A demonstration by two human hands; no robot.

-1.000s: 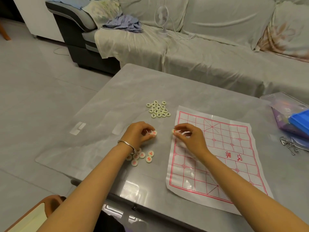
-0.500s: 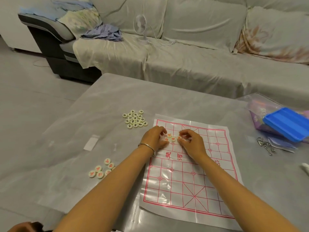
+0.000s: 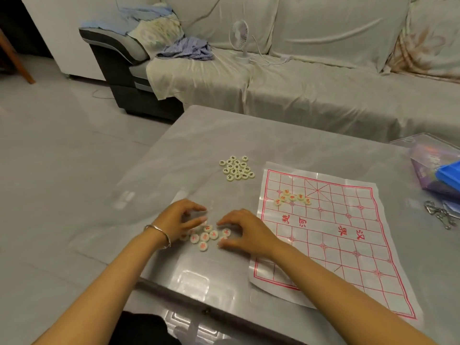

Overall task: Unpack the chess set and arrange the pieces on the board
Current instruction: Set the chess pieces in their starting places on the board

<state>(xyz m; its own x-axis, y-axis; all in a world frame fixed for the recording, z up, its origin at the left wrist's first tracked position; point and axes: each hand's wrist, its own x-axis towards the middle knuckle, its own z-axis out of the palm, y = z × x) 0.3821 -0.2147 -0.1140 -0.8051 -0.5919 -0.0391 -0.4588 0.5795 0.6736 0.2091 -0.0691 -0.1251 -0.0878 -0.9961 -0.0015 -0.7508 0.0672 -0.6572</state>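
Note:
A thin plastic chess board (image 3: 331, 235) with red grid lines lies on the grey table. Several red-marked round pieces (image 3: 291, 197) sit in a loose cluster near the board's far left corner. A second cluster of red-marked pieces (image 3: 204, 236) lies on the table left of the board. My left hand (image 3: 179, 220) and my right hand (image 3: 245, 232) hover on either side of that cluster, fingers curved over it and touching its edges; no piece is plainly held. A pile of black-marked pieces (image 3: 237, 168) sits farther back.
A clear bag with a blue box (image 3: 445, 173) lies at the table's right edge, with a metal puzzle (image 3: 439, 215) in front of it. A covered sofa (image 3: 311, 83) with a small fan (image 3: 240, 33) stands behind the table. The table's near edge (image 3: 199, 307) runs below my arms.
Both hands left the board, where several red pieces now lie, and came back left to the red cluster on the table. The camera view swung left.

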